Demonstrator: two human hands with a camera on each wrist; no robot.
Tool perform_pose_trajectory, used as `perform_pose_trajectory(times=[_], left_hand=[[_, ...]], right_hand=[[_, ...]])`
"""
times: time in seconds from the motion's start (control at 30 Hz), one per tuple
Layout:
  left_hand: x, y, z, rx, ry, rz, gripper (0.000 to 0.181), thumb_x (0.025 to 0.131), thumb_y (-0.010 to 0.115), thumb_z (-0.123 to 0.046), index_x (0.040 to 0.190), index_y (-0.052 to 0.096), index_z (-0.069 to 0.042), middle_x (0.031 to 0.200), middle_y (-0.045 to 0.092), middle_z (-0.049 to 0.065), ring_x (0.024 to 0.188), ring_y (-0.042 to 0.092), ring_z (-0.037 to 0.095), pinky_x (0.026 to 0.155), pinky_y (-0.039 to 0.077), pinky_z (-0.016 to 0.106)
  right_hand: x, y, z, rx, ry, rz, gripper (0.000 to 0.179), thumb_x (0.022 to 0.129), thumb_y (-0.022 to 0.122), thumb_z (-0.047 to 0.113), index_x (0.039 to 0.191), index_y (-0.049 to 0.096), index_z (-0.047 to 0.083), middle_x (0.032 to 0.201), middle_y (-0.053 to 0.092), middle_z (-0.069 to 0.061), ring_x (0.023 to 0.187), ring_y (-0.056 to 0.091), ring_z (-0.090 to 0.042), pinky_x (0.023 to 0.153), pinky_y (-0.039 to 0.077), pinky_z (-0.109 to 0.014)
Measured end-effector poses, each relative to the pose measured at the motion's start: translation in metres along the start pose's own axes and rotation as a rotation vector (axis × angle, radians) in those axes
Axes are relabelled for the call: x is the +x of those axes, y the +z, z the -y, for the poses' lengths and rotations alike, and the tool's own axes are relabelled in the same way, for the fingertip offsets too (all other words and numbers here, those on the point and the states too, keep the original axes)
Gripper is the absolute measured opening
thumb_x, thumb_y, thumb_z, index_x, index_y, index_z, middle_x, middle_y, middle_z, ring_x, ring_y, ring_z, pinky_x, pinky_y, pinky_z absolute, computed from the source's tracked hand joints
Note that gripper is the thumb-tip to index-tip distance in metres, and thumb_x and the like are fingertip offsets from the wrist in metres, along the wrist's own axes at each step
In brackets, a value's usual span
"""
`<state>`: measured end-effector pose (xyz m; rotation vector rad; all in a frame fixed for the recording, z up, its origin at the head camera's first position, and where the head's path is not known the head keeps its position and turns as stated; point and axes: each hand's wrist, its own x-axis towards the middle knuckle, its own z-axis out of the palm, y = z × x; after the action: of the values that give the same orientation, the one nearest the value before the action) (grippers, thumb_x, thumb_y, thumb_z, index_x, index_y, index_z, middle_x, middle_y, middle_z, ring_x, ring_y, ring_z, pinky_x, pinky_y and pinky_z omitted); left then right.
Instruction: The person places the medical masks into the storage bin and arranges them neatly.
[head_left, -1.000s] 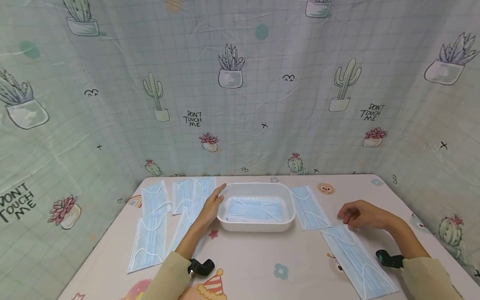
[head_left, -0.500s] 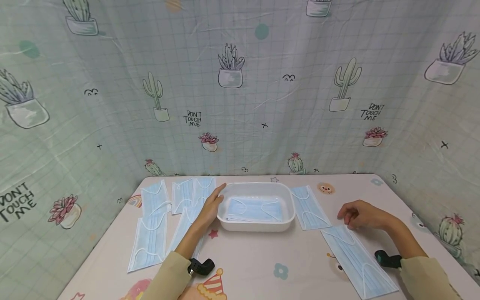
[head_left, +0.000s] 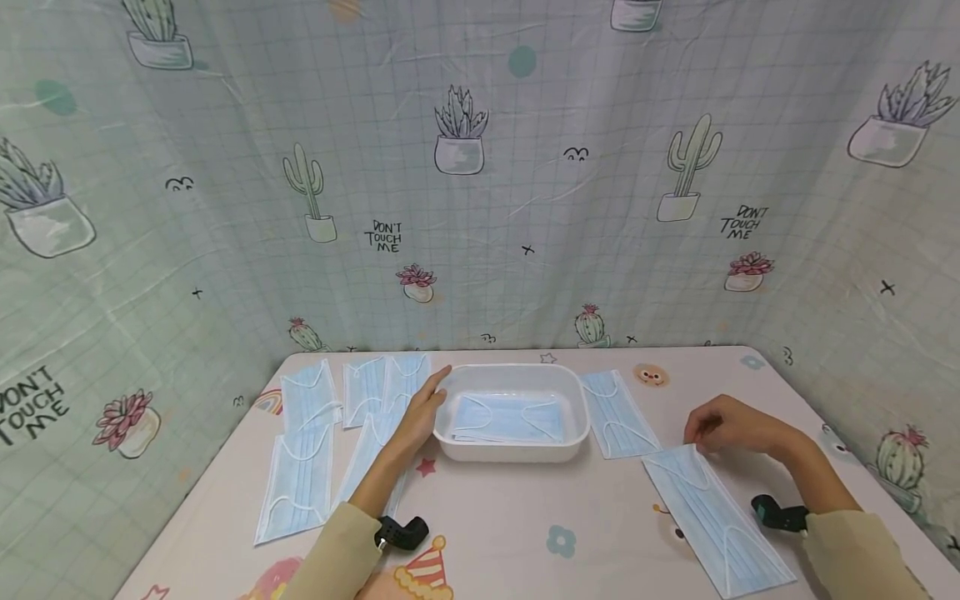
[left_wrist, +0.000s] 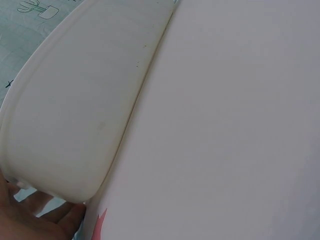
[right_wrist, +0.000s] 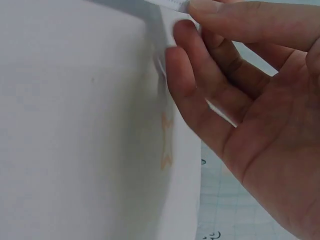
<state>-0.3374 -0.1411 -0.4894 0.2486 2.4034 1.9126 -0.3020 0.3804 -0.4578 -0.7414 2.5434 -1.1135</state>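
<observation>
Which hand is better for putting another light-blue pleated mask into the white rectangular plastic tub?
Probably the right hand: it pinches the far end of one light-blue mask, while the left hand holds the side of the tub.

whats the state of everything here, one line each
tub, upright, open
tub masks, flat, stacked inside
left masks, flat, some overlapping
back right mask, flat
front right mask, far end pinched
left hand, holding tub's left end
right hand, pinching front right mask
curtain, creased
wrist cameras, worn
</observation>
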Motion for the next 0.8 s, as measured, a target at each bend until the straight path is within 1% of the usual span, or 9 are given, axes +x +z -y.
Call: perform_pose_trajectory(times=[0.1, 0.2, 0.3, 0.37, 0.47, 0.57, 0.7, 0.8], left_hand=[[0.0, 0.001, 0.0, 0.01, 0.01, 0.0, 0.05, 0.112, 0.034, -0.024, 0.162, 0.033, -0.027, 0.173, 0.024, 0.006, 0.162, 0.015, 0.032, 0.129, 0.012, 0.061], [0.0, 0.0, 0.0, 0.016, 0.021, 0.004, 0.051, 0.112, 0.034, -0.022, 0.163, 0.032, -0.024, 0.173, 0.023, 0.009, 0.161, 0.014, 0.034, 0.128, 0.011, 0.062], [0.001, 0.0, 0.0, 0.019, 0.02, 0.005, 0.051, 0.112, 0.033, -0.024, 0.163, 0.032, -0.025, 0.173, 0.023, 0.008, 0.162, 0.013, 0.034, 0.129, 0.011, 0.061], [0.001, 0.0, 0.0, 0.023, 0.015, 0.004, 0.051, 0.112, 0.033, -0.025, 0.163, 0.032, -0.026, 0.173, 0.022, 0.007, 0.162, 0.013, 0.033, 0.129, 0.011, 0.061], [0.0, 0.0, 0.001, 0.03, 0.014, -0.002, 0.051, 0.112, 0.033, -0.026, 0.163, 0.033, -0.028, 0.173, 0.022, 0.006, 0.162, 0.014, 0.033, 0.129, 0.011, 0.061], [-0.001, 0.0, 0.0, 0.034, 0.002, -0.009, 0.051, 0.111, 0.035, -0.027, 0.162, 0.034, -0.028, 0.173, 0.023, 0.006, 0.161, 0.015, 0.033, 0.129, 0.012, 0.061], [-0.002, 0.001, -0.001, 0.036, -0.009, -0.014, 0.051, 0.111, 0.035, -0.028, 0.162, 0.034, -0.03, 0.173, 0.024, 0.004, 0.162, 0.015, 0.032, 0.129, 0.011, 0.062], [-0.001, 0.001, -0.001, 0.036, -0.004, -0.012, 0.051, 0.112, 0.034, -0.028, 0.162, 0.033, -0.031, 0.173, 0.023, 0.004, 0.162, 0.014, 0.031, 0.129, 0.01, 0.062]], right_hand=[[-0.002, -0.003, 0.004, 0.039, 0.034, -0.006, 0.01, 0.084, 0.067, -0.005, 0.091, 0.073, 0.0, 0.084, 0.067, -0.003, 0.073, 0.058, -0.009, 0.064, 0.05, -0.026], [-0.005, -0.005, 0.008, 0.083, 0.063, -0.011, 0.014, 0.088, 0.063, -0.004, 0.098, 0.072, -0.001, 0.09, 0.066, -0.006, 0.079, 0.06, -0.012, 0.068, 0.055, -0.028], [-0.007, -0.007, 0.011, 0.11, 0.068, -0.022, 0.02, 0.09, 0.06, -0.003, 0.108, 0.07, -0.003, 0.094, 0.063, -0.009, 0.083, 0.061, -0.013, 0.071, 0.058, -0.031], [-0.006, -0.007, 0.011, 0.121, 0.06, -0.035, 0.025, 0.091, 0.06, -0.003, 0.114, 0.068, -0.005, 0.094, 0.06, -0.01, 0.083, 0.061, -0.014, 0.071, 0.059, -0.031], [-0.006, -0.006, 0.011, 0.126, 0.062, -0.07, 0.028, 0.092, 0.06, -0.001, 0.119, 0.065, -0.007, 0.098, 0.061, -0.011, 0.084, 0.061, -0.013, 0.072, 0.059, -0.029], [-0.005, -0.006, 0.01, 0.129, 0.063, -0.117, 0.026, 0.095, 0.061, 0.001, 0.119, 0.063, -0.008, 0.105, 0.063, -0.015, 0.087, 0.064, -0.015, 0.076, 0.06, -0.028], [-0.004, -0.003, 0.005, 0.164, 0.094, -0.186, 0.022, 0.098, 0.062, 0.006, 0.117, 0.061, -0.006, 0.117, 0.062, -0.023, 0.092, 0.067, -0.016, 0.08, 0.061, -0.028], [-0.002, -0.001, 0.002, 0.156, 0.116, -0.247, 0.019, 0.099, 0.064, 0.008, 0.112, 0.063, -0.005, 0.126, 0.061, -0.028, 0.099, 0.067, -0.016, 0.081, 0.06, -0.025]])
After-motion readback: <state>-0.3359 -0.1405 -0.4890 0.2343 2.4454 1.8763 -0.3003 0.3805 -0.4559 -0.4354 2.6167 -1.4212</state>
